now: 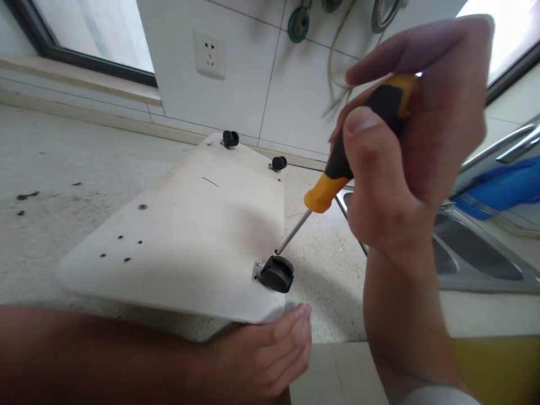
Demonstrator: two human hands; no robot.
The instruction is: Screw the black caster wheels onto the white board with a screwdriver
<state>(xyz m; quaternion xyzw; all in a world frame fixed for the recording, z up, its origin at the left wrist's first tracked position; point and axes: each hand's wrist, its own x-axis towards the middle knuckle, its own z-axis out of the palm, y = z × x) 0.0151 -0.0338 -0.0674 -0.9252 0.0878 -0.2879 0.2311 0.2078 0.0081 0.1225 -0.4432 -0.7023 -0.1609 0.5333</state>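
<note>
Yellow-black screwdriver (337, 169) in right hand (405, 152), tip by caster (276, 274); left hand (261, 354) steadies board (189, 242).

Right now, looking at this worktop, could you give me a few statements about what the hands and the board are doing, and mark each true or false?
1. The right hand holds a yellow-and-black screwdriver. True.
2. The screwdriver's tip sits beside the nearest black caster wheel on the white board. True.
3. The left hand grips a hammer. False: it rests at the board's near edge, holding no tool.
4. The board carries one wheel. False: three show.
5. A steel sink lies to the right. True.
</note>
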